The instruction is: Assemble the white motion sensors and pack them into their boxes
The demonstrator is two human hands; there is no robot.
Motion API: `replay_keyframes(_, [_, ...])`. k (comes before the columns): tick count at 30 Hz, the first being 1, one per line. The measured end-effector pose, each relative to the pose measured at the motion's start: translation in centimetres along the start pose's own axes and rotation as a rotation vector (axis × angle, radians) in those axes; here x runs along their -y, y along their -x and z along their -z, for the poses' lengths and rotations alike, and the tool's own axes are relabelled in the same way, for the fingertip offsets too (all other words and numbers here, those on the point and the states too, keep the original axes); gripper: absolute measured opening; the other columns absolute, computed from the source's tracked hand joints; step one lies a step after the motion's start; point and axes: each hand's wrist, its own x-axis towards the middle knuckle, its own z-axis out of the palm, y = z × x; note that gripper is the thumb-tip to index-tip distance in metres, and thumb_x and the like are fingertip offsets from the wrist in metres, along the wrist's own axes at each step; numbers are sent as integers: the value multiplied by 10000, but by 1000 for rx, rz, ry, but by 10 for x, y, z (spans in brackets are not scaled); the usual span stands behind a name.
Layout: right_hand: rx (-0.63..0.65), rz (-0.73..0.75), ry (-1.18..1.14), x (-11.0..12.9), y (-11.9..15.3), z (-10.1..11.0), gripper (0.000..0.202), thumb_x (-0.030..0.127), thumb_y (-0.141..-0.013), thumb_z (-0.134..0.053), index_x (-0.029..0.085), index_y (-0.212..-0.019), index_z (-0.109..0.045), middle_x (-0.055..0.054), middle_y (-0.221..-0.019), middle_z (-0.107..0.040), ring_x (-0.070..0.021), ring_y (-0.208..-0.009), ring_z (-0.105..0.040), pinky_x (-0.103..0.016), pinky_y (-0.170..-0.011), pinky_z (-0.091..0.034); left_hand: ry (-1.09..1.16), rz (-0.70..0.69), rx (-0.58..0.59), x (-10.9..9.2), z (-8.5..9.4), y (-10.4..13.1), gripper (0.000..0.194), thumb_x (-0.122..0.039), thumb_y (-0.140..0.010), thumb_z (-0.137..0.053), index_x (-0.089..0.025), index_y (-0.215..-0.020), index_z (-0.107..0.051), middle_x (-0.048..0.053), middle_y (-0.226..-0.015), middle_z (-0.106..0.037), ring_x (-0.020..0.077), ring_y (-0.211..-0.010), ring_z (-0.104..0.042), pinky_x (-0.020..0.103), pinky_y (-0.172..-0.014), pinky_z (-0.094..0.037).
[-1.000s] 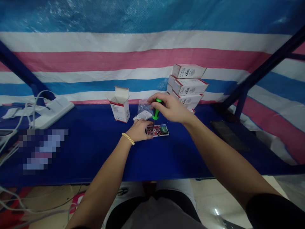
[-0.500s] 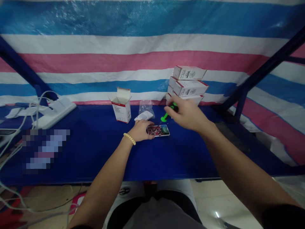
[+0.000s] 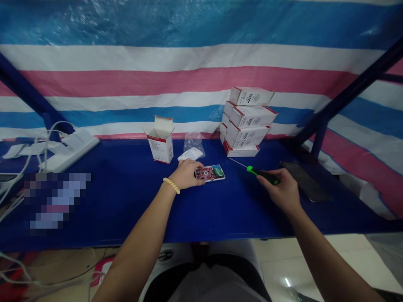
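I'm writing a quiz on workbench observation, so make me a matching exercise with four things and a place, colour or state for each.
Things:
1. Screwdriver
2. Circuit board
3. Open box
4. Stacked boxes

Descriptions:
A. Standing upright, flaps raised
B. Green and black handle, in the right hand
C. Piled up near the striped sheet
D. Mostly red, held at one end by the left hand

Pairs: 1-B, 2-D, 3-A, 4-C
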Motion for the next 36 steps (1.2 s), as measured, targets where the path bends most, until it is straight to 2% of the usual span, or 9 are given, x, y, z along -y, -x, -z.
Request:
replay_keyframes(5, [202,171,293,-12,9,-5,420,558,-767,-616,217,-1014,-608,-121,-962,-714,-302,-877,-685,-457,-764,-543,1,-2,11,2,-1,0,462,-390,-657,-797,-195,-1048,-646,90,-1076,-664,308,-1074,-565,513,-976,-379])
replay_keyframes(8, [147,238,378,-19,12,3,518,589,-776,-580,185,-1100,-601,-160,-1068,-682,-325,-1000,-649,-490,-860,-519,7,-9,12,1,0,0,442,-394,-678,-793,-200,-1049,-650,91,-1085,-665,311,-1089,-560,509,-979,-377])
replay_keyframes(11, [-9,292,432,-34,15,29,514,557,-769,-558,205,-1142,-594,-169,-1151,-643,-362,-1123,-587,-541,-942,-460,-1,-2,15,-2,0,1,434,-386,-679,-798,-201,-1044,-654,93,-1090,-666,314,-1089,-562,507,-982,-379])
replay_keyframes(15, [-140,216,530,-60,18,79,411,447,-757,-536,350,-1149,-613,-192,-1228,-590,-411,-1199,-523,-538,-920,-412,-1,0,20,-4,0,1,437,-366,-678,-804,-206,-1055,-652,96,-1096,-667,323,-1103,-554,517,-980,-384])
replay_keyframes(20, [-53,124,662,-95,15,112,310,432,-736,-528,310,-997,-642,-226,-1195,-584,-446,-1224,-495,-573,-975,-358,-5,25,40,-7,0,0,460,-341,-689,-800,-203,-1097,-639,100,-1112,-664,332,-1118,-543,518,-984,-375])
replay_keyframes(25, [48,-25,695,-123,-1,110,404,449,-673,-586,263,-1025,-650,-259,-1319,-526,-494,-1274,-436,-610,-925,-370,-21,26,56,-6,0,0,463,-362,-701,-787,-205,-1109,-632,98,-1123,-658,338,-1141,-527,512,-976,-380])
replay_keyframes(28, [-9,-66,668,-120,-7,106,481,432,-658,-604,251,-1103,-633,-258,-1302,-552,-465,-1276,-455,-583,-951,-375,-20,8,47,-5,-1,0,472,-386,-706,-780,-203,-1113,-627,102,-1133,-653,336,-1132,-528,521,-975,-374])
replay_keyframes(32, [-145,79,571,-94,3,91,418,463,-714,-561,248,-1065,-635,-247,-1113,-646,-382,-1142,-580,-492,-995,-403,-7,12,37,-5,-1,0,463,-384,-687,-793,-199,-1082,-639,105,-1126,-649,336,-1109,-543,522,-969,-384])
replay_keyframes(36, [-9,320,426,-56,21,56,464,529,-775,-548,215,-1109,-622,-181,-1108,-653,-333,-1107,-594,-485,-957,-467,-24,13,47,-6,-1,0,472,-406,-700,-783,-198,-1097,-635,97,-1127,-638,327,-1116,-538,509,-987,-374])
